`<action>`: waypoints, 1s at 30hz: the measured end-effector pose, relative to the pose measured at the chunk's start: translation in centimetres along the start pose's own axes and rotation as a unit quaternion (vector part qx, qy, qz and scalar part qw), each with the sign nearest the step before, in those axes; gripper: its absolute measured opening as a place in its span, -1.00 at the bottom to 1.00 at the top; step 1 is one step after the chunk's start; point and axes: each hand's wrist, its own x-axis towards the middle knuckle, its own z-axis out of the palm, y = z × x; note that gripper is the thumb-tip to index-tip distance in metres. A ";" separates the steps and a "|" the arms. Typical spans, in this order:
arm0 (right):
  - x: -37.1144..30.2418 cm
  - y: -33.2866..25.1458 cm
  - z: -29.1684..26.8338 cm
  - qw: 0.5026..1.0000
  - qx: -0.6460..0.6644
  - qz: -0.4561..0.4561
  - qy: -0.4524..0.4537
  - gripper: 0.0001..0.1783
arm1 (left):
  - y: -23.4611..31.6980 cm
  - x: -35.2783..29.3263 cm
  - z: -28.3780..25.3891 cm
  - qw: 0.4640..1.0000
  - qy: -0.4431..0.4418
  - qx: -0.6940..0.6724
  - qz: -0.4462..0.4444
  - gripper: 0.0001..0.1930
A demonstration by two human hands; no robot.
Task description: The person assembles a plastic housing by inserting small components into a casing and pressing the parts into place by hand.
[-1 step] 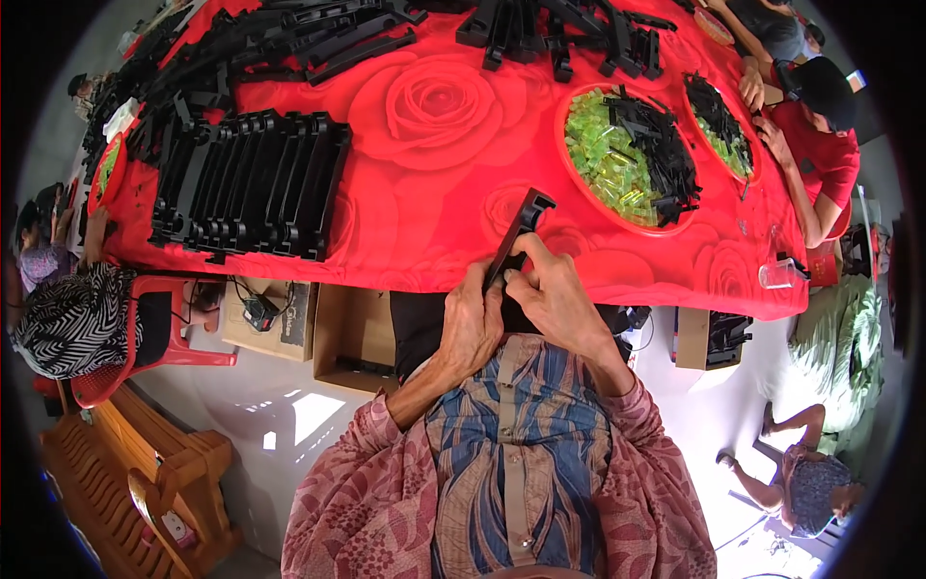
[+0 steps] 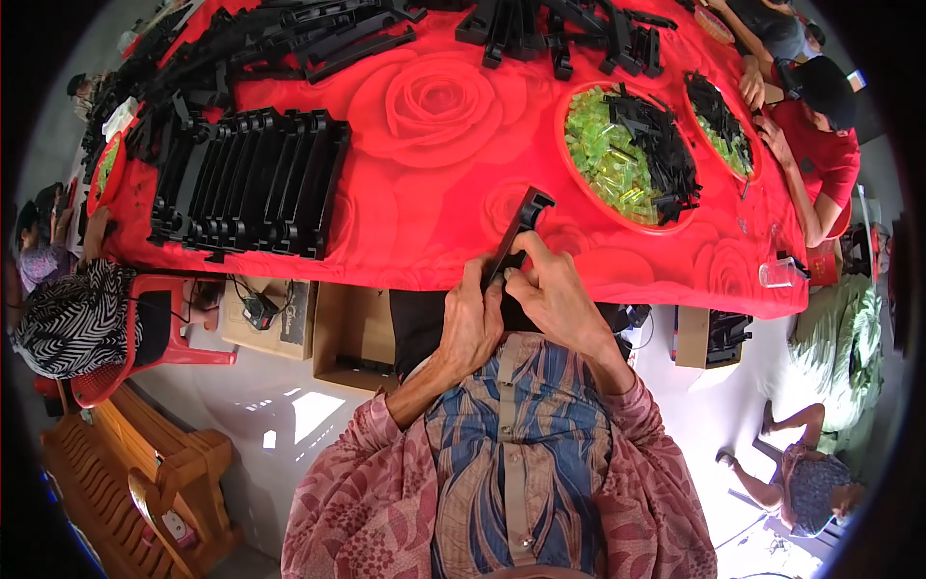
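A long black plastic part (image 2: 518, 224) with a curved, notched upper end stands tilted at the table's front edge. My left hand (image 2: 475, 311) is closed around its lower end. Curled against its right side, my right hand (image 2: 552, 289) grips it with thumb and fingers; whatever else those fingertips may hold is hidden. Beyond and to the right, a red basin (image 2: 569, 159) holds yellow-green translucent pieces (image 2: 603, 154) and thin black strips (image 2: 666, 159). On the left of the table lies a row of similar black parts (image 2: 256, 183), side by side.
The red rose-patterned tablecloth (image 2: 424, 193) covers the table. Piles of black parts (image 2: 318, 39) lie along its far side. A second basin (image 2: 757, 159) sits near a person in red (image 2: 830, 154). Below are cardboard boxes (image 2: 352, 328) and a red chair (image 2: 159, 328).
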 end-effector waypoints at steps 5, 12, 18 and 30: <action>0.2 -0.2 -0.3 0.999 0.011 0.016 -0.027 -0.77 | -0.3 0.2 -0.2 0.999 -0.032 0.017 0.005 -0.70; 0.3 -0.6 -0.2 0.998 -0.022 0.022 -0.049 -0.75 | -0.8 0.3 0.1 1.000 -0.022 0.012 0.004 -0.79; 0.0 -0.8 0.3 0.997 -0.036 0.030 -0.055 -0.72 | -0.3 0.5 0.0 0.998 -0.017 0.008 -0.067 -0.81; -0.2 -1.0 1.2 0.997 -0.060 0.019 -0.035 -0.71 | -0.5 0.4 0.6 0.996 0.039 -0.046 -0.062 -0.80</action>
